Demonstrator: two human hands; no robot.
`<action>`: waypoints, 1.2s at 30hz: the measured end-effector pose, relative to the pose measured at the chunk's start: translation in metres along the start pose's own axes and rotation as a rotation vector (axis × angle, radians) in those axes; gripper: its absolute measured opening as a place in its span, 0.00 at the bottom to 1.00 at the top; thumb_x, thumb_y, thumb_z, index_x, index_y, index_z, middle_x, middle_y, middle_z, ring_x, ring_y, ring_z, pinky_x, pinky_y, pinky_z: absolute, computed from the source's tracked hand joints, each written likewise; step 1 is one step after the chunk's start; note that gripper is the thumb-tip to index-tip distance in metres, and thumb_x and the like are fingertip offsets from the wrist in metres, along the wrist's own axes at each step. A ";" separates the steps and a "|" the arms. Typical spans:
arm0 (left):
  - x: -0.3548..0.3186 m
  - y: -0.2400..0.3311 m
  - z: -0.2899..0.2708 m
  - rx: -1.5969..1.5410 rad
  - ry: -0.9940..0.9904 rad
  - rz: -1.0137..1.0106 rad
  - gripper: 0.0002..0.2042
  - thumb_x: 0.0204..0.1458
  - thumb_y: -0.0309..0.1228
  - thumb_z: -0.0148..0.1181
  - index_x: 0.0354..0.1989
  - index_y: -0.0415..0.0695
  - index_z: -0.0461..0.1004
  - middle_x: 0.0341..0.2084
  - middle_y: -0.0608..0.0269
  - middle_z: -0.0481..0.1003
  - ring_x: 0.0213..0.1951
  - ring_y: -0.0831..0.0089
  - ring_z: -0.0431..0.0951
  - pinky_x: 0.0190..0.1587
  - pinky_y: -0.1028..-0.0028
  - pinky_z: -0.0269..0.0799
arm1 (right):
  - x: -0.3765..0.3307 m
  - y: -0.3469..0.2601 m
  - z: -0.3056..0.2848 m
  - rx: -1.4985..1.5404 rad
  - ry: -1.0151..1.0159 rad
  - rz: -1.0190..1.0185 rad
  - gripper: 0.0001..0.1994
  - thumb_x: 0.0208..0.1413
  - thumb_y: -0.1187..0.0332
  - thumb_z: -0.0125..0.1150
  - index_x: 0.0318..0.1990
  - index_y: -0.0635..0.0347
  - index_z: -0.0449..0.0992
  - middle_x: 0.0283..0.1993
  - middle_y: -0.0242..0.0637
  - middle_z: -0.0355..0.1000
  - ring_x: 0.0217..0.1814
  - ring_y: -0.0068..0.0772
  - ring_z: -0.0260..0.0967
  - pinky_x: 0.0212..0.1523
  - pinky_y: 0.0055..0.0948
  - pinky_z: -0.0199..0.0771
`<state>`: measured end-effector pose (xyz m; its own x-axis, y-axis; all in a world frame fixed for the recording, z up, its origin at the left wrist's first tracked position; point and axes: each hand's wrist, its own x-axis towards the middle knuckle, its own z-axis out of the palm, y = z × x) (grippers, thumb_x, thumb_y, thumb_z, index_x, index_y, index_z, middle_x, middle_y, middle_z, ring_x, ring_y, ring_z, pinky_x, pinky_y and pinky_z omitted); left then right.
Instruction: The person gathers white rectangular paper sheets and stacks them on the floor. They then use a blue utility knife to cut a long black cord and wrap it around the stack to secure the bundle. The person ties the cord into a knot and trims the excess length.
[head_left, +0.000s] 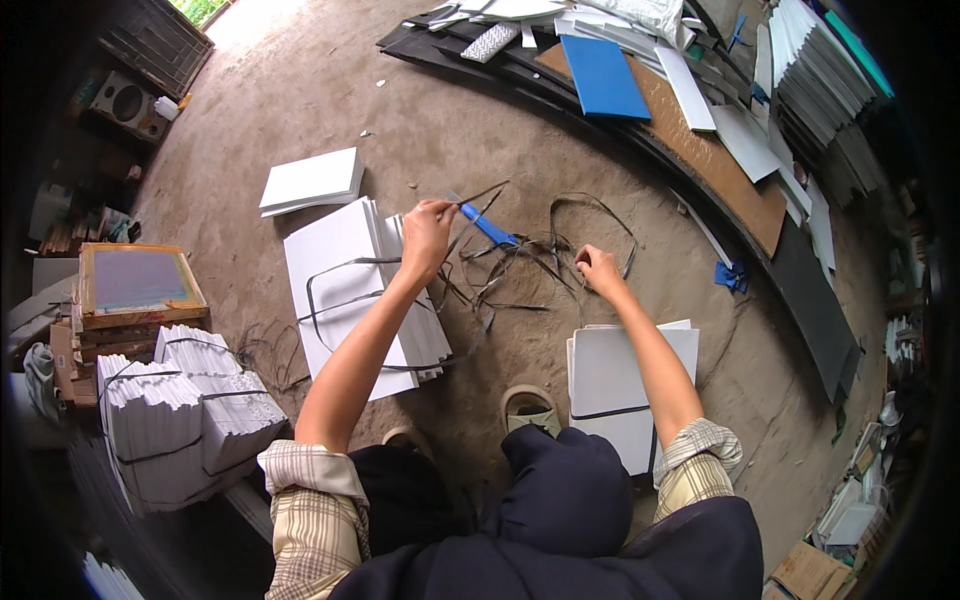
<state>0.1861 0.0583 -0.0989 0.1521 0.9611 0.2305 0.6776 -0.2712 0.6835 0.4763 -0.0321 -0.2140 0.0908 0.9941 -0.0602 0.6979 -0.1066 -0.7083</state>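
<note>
My left hand is raised over a fanned stack of white sheets and pinches a thin dark strap at its end. A blue-handled tool lies just right of that hand on the dirt floor. My right hand reaches into a tangle of dark plastic straps and grips one strand. Below it sits a second white stack with a dark strap across it, next to my knee. Another loop of strap lies over the left stack.
A small white stack lies farther back. Strapped white bundles and a wooden framed screen stand at left. Boards, a blue panel and white sheets pile up at the back right. My sandalled foot rests between the stacks.
</note>
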 end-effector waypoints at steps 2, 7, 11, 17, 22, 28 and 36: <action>0.000 -0.003 -0.002 0.066 0.079 0.065 0.10 0.49 0.30 0.54 0.35 0.38 0.76 0.30 0.51 0.76 0.31 0.63 0.77 0.35 0.71 0.70 | -0.003 0.000 0.012 -0.006 -0.012 -0.021 0.07 0.43 0.74 0.57 0.31 0.64 0.71 0.30 0.45 0.72 0.34 0.43 0.71 0.36 0.33 0.69; 0.002 0.005 0.001 -0.249 -0.113 -0.296 0.10 0.53 0.31 0.49 0.31 0.38 0.74 0.22 0.56 0.75 0.23 0.70 0.75 0.28 0.72 0.67 | -0.003 -0.002 0.048 -0.164 0.041 -0.020 0.12 0.42 0.76 0.58 0.33 0.66 0.62 0.26 0.52 0.69 0.31 0.52 0.69 0.32 0.40 0.68; 0.003 0.003 -0.002 -0.193 -0.094 -0.228 0.10 0.54 0.32 0.48 0.32 0.39 0.74 0.19 0.58 0.74 0.19 0.75 0.71 0.24 0.74 0.65 | 0.006 -0.003 0.052 -0.297 0.142 -0.050 0.10 0.45 0.79 0.53 0.35 0.64 0.61 0.25 0.49 0.68 0.28 0.46 0.69 0.29 0.39 0.69; 0.014 -0.003 -0.026 -0.510 -0.081 -0.360 0.08 0.53 0.27 0.41 0.35 0.39 0.67 0.15 0.72 0.61 0.17 0.84 0.58 0.19 0.82 0.53 | 0.076 -0.070 -0.085 -0.005 0.585 -0.076 0.09 0.47 0.78 0.53 0.36 0.61 0.60 0.26 0.39 0.66 0.29 0.36 0.69 0.29 0.33 0.69; 0.029 0.028 -0.024 -0.886 -0.122 -0.343 0.06 0.51 0.24 0.36 0.31 0.43 0.62 0.18 0.70 0.60 0.17 0.84 0.57 0.18 0.82 0.52 | 0.126 -0.099 -0.248 0.140 1.038 -0.305 0.06 0.47 0.73 0.59 0.32 0.63 0.70 0.29 0.37 0.72 0.30 0.29 0.71 0.33 0.24 0.69; 0.034 0.052 -0.045 -1.000 -0.142 -0.317 0.06 0.53 0.28 0.38 0.26 0.44 0.62 0.16 0.72 0.59 0.16 0.84 0.56 0.18 0.82 0.53 | 0.094 -0.189 -0.279 0.850 0.696 -0.458 0.11 0.51 0.79 0.49 0.39 0.63 0.76 0.37 0.36 0.73 0.36 0.24 0.71 0.40 0.19 0.70; 0.011 0.070 -0.018 -1.099 -0.237 -0.192 0.15 0.59 0.40 0.40 0.32 0.42 0.68 0.22 0.68 0.67 0.24 0.80 0.66 0.29 0.81 0.65 | 0.042 -0.191 -0.196 -0.259 0.881 -0.457 0.09 0.43 0.76 0.59 0.34 0.54 0.78 0.31 0.38 0.66 0.35 0.33 0.62 0.38 0.32 0.65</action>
<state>0.2225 0.0493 -0.0360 0.3252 0.9456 0.0002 -0.2750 0.0944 0.9568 0.4863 0.0255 0.0567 0.1949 0.5827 0.7889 0.9189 0.1727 -0.3546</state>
